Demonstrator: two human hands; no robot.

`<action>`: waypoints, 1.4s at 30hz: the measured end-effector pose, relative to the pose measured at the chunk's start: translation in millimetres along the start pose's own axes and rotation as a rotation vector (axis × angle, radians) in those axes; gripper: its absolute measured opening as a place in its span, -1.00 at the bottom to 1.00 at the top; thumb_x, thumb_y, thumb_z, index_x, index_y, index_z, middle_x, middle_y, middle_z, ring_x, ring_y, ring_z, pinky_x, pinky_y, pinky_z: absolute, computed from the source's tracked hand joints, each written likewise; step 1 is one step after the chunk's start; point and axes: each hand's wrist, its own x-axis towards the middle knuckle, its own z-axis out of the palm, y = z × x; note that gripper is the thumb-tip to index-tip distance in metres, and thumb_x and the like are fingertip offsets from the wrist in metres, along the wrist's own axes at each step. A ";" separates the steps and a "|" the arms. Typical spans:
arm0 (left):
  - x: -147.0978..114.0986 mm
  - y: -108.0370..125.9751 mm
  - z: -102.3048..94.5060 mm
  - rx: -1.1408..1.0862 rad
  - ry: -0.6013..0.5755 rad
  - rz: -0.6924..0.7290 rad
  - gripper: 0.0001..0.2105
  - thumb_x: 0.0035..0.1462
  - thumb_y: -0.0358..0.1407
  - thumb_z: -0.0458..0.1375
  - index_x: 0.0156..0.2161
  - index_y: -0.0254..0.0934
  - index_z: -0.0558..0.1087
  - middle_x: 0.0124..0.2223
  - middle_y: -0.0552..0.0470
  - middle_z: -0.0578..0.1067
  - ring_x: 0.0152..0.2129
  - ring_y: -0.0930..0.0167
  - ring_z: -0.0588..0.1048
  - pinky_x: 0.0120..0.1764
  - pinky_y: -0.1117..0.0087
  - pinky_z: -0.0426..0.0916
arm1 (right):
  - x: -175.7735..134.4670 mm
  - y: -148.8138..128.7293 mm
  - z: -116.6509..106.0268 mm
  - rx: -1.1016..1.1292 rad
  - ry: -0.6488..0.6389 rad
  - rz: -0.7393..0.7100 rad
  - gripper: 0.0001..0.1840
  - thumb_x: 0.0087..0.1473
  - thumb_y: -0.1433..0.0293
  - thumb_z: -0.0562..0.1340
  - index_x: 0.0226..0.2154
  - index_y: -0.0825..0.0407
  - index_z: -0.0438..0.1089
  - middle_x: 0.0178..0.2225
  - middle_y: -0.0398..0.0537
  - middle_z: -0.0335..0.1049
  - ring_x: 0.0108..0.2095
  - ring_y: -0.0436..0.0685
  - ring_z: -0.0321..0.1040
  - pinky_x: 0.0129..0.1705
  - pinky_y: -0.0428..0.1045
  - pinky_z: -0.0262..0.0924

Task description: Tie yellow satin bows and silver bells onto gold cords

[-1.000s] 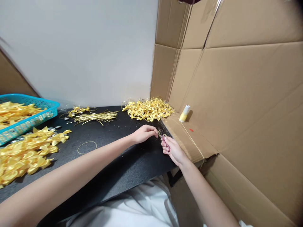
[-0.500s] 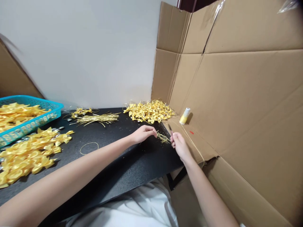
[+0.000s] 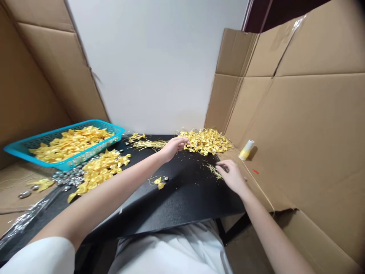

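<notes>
My left hand reaches over the black table to the near left edge of a heap of small yellow bows. Its fingers are drawn together; anything between them is too small to make out. At the right, my right hand is low over the table corner, beside a little pile of cut gold cord ends. Its fingers are curled, and something dark shows under them, mostly hidden. Nearer me lies one yellow bow with a gold cord loop and a silver bell.
A blue basket of yellow bows stands at the left, with more bows and silver bells before it. Gold cords lie at the back. A thread spool stands on cardboard, which also walls the right side.
My left hand has moved away from the cord ends to the bow heap. My right hand has turned palm down; the dark slim tool seen in it is now mostly hidden. The view swung left.
</notes>
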 end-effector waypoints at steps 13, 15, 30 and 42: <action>-9.7 -20.1 -48.7 0.495 -0.034 -0.060 -0.71 -0.04 -0.13 0.05 -0.46 -0.33 0.47 -0.51 0.05 0.43 -0.52 0.44 0.37 -0.40 0.45 0.25 | 15.6 -95.4 119.1 0.968 -0.561 0.408 -0.92 -0.08 0.45 0.31 -0.43 0.08 0.51 -0.41 -0.05 0.52 -0.46 -0.03 0.39 -0.39 -0.12 0.21; -7.3 -28.6 -63.1 0.598 -0.029 -0.071 -0.74 -0.07 -0.15 0.09 -0.48 -0.32 0.50 -0.48 0.02 0.49 -0.48 0.41 0.42 -0.35 0.43 0.27 | 20.2 -81.4 114.1 0.864 -0.478 0.320 -0.91 -0.14 0.45 0.32 -0.45 0.07 0.52 -0.45 -0.09 0.50 -0.50 -0.05 0.34 -0.43 -0.14 0.16; -61.8 -3.5 -130.5 1.086 0.007 0.154 -0.76 0.06 -0.17 0.13 -0.27 -0.26 0.54 -0.18 -0.08 0.56 -0.19 0.26 0.47 -0.07 0.29 0.28 | 40.3 -76.7 112.8 0.058 -0.527 -0.592 -0.95 -0.09 0.45 0.36 -0.49 0.00 0.49 -0.39 -0.10 0.44 -0.31 0.10 0.29 -0.19 0.03 0.14; -103.3 -28.1 -138.1 1.205 0.073 0.241 -0.81 0.10 -0.24 0.08 -0.33 -0.24 0.53 -0.26 -0.05 0.53 -0.28 0.30 0.38 -0.15 0.31 0.25 | 84.3 -88.6 141.2 -0.470 -0.534 -0.488 -0.93 0.05 0.35 0.34 -0.41 0.00 0.52 -0.21 0.02 0.47 -0.07 0.25 0.25 -0.08 0.15 0.04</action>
